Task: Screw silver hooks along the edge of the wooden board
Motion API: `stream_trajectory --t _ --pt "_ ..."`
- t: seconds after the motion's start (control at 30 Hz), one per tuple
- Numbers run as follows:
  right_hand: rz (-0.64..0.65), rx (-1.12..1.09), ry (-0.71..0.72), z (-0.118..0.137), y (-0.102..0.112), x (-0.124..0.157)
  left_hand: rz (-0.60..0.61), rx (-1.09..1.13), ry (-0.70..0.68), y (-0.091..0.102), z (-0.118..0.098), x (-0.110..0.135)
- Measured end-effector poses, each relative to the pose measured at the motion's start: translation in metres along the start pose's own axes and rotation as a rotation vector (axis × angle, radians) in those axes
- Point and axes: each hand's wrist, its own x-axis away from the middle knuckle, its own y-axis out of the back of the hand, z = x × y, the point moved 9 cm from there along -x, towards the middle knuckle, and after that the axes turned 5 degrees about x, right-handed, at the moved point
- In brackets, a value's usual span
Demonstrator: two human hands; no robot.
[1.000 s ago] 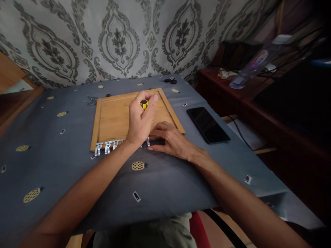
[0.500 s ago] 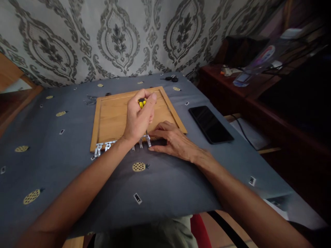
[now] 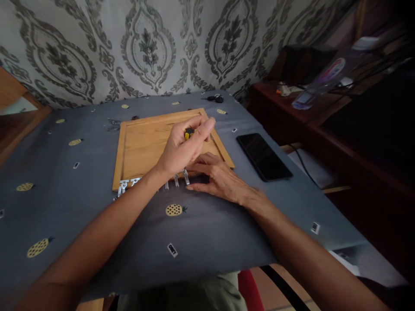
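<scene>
My left hand (image 3: 181, 151) is closed around a screwdriver with a black and yellow handle (image 3: 188, 133), above the near edge of a framed wooden board (image 3: 142, 144). Its shaft is mostly hidden behind the hand. Along that near edge runs a row of silver metal hooks (image 3: 122, 186), partly covered by my left forearm. My right hand (image 3: 218, 178) rests at the right end of the row, fingers over the board's edge and thumb below, gripping around the end metal hook (image 3: 186, 176).
A black phone (image 3: 264, 156) lies right of the board. Behind it are a small dark key-like item (image 3: 215, 98) and some thin dark pieces (image 3: 113, 125). A plastic bottle (image 3: 333, 73) leans over a reddish-brown cabinet (image 3: 275, 97) at the right. Patterned cloth hangs behind.
My left hand has turned and shifted to the right with the screwdriver, its handle now tipped further right. My right hand stays in place at the end hook.
</scene>
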Motion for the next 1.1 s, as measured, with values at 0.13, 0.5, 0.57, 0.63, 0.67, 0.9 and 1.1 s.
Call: stream_trajectory --t 0.13,0.5,0.57,0.63,0.67,0.9,1.1 --pt "-0.011 0.004 0.005 0.0 0.001 -0.001 0.03 0.041 0.012 -0.003 -0.001 -0.002" --pt "-0.042 -0.007 0.019 0.001 0.002 -0.001 0.019 0.082 0.034 -0.002 -0.011 0.002" --pt "-0.036 -0.016 0.021 0.0 0.002 -0.001 -0.061 0.116 -0.016 0.005 -0.029 0.003" --pt "-0.028 -0.026 0.022 0.0 0.001 -0.001 -0.172 0.122 -0.084 0.015 -0.05 0.006" --pt "-0.027 -0.028 0.021 0.0 0.001 -0.001 -0.214 0.094 -0.085 0.019 -0.058 0.008" --pt "-0.029 -0.01 0.013 -0.003 -0.001 -0.001 -0.259 -0.052 -0.08 0.024 -0.074 0.036" --pt "-0.056 -0.058 0.02 -0.007 0.001 0.0 -0.238 -0.02 -0.126 0.021 -0.079 0.048"
